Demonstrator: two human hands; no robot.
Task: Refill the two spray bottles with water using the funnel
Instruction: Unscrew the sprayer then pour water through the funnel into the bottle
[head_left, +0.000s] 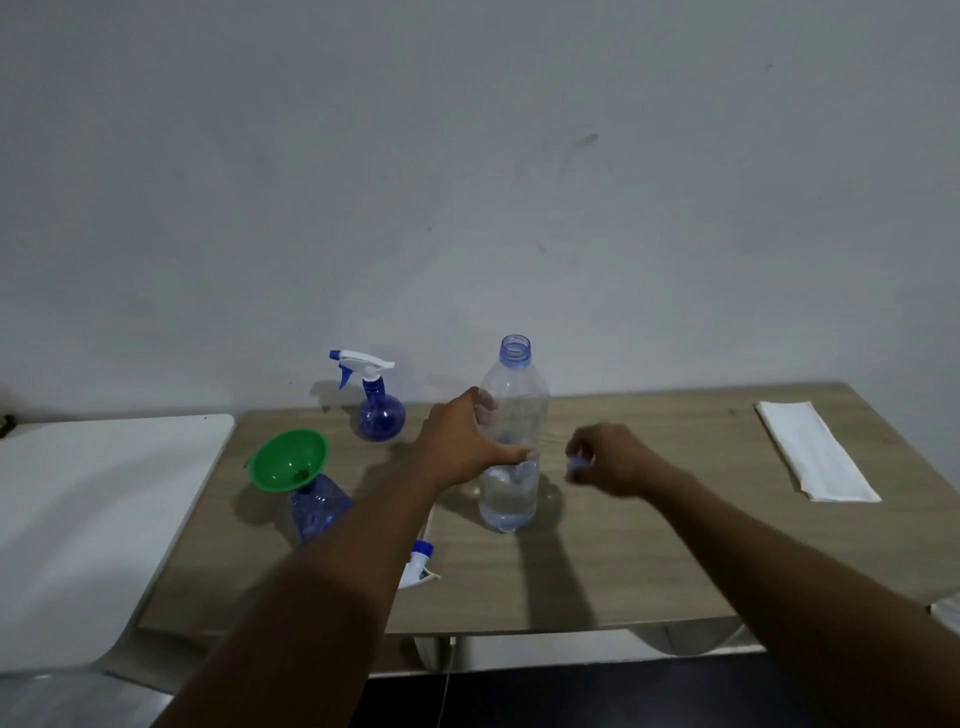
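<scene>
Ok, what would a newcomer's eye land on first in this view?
The tall clear water bottle stands uncapped at centre, gripped by the left hand, while the right hand beside it pinches a small blue cap. Left of them, a bright green funnel sits in the open neck of a blue spray bottle; the second spray bottle stands behind, trigger head on.

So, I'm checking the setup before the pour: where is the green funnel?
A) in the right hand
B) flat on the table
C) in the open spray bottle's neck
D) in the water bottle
C: the green funnel sits in the neck of the open spray bottle, left of the water bottle.
</scene>
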